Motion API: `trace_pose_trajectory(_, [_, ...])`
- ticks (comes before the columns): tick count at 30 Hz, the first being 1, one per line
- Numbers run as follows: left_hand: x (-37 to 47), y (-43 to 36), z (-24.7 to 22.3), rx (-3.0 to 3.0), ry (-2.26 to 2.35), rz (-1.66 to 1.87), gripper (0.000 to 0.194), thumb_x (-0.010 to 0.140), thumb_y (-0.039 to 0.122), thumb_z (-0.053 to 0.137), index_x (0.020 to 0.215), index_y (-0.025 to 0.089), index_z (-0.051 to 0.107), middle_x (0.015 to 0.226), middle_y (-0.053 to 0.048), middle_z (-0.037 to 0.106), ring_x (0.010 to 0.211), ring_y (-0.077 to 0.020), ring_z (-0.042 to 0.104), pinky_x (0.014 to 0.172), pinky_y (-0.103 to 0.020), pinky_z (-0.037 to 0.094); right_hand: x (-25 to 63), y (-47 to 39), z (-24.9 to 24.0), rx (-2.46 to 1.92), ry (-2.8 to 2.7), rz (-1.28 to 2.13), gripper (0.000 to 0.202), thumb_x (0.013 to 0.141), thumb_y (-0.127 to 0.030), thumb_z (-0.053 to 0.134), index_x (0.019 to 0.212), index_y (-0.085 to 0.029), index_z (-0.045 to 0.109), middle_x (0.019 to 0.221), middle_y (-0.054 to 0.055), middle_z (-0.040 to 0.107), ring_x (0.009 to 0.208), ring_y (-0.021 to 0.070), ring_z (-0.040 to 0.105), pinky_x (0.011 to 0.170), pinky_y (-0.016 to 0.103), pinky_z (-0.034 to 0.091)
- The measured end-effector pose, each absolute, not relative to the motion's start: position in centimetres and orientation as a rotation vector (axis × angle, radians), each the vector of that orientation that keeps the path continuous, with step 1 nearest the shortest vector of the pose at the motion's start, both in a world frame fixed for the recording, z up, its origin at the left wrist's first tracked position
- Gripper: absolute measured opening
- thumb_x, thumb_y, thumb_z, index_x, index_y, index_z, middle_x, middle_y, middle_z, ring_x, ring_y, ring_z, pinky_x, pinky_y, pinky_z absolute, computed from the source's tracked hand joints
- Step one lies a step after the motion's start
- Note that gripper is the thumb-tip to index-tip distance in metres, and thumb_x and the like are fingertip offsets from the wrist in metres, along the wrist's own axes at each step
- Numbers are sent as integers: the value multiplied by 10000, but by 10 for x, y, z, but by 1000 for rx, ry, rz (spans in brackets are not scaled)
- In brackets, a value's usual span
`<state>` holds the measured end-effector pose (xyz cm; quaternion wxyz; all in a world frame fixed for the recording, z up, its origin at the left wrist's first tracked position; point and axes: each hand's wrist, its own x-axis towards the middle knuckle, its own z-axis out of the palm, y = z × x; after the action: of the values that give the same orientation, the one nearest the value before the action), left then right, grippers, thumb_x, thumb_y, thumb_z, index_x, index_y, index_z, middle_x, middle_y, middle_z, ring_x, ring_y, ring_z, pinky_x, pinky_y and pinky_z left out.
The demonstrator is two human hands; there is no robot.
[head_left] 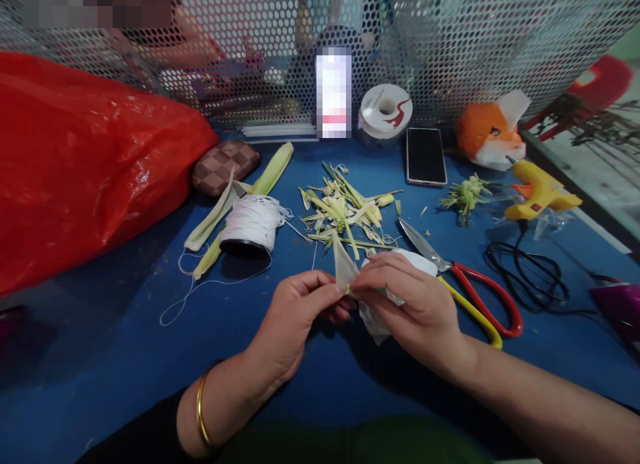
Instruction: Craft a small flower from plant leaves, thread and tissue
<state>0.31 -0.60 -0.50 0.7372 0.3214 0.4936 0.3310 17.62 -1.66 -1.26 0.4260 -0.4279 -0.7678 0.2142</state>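
Note:
My left hand (305,307) and my right hand (407,297) meet at the middle of the blue table. Between their fingertips they pinch a pale, pointed husk-like piece (343,261), its tip pointing up. Under my right hand hangs a whitish sheet (374,323), partly hidden. Just beyond the hands lies a pile of green and yellow plant scraps (340,207). A white spool of string (251,225) stands to the left, with a loose thread trailing. Scissors with red and yellow handles (483,294) lie right of my right hand.
A red plastic bag (95,164) fills the left, beside a checkered pouch (226,166) and long husks (274,167). Behind are a lit screen (334,94), a ribbon roll (385,111) and a dark phone (425,157). A yellow glue gun (543,191) with a black cord lies right.

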Motion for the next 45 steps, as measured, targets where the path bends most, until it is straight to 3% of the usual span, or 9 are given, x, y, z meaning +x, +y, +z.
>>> trace_pose_trajectory(4, [2,-7,-7,736,1092,745,172,691,281,782,759,137,718,697,-15,685,573,-95,591,590,-206,457,177,-16,-13,-1054,-1915,564,191,893,-86,552,867,-243,657,793,9,711,769,172,660,783,349,512])
trace_pose_trajectory(21, [2,-7,-2,1190,1204,851,97,738,231,711,709,138,701,666,-23,677,646,-135,582,631,-230,458,172,-24,-17,-1321,-1608,855,58,852,-200,669,813,-213,629,803,10,686,762,165,639,712,291,501])
trace_pose_trajectory(29, [4,-7,1,1203,1202,791,93,729,229,720,735,137,729,663,-20,696,615,-119,580,602,-209,457,172,-23,-12,-1323,-1557,809,97,831,-142,626,890,-212,595,780,-20,660,707,122,628,649,224,497])
trace_pose_trajectory(35, [4,-4,-5,881,1142,747,121,692,255,766,677,143,722,593,2,657,554,-91,572,565,-184,452,175,-22,-17,-1278,-1675,698,82,853,-168,663,827,-219,603,795,-11,675,753,142,637,697,261,499])
trace_pose_trajectory(40, [2,-3,-10,677,1028,727,91,697,218,756,674,140,716,611,-5,666,543,-86,589,571,-180,473,177,-19,-19,-1093,-1848,599,114,882,-136,630,939,-232,608,843,9,699,795,168,659,752,313,509])
trace_pose_trajectory(45, [1,-3,-8,634,1036,709,100,712,207,732,766,126,757,621,-16,676,527,-81,590,553,-170,469,177,-21,-18,-1202,-1806,504,154,872,-199,664,1002,-235,591,898,27,699,800,176,660,728,303,519])
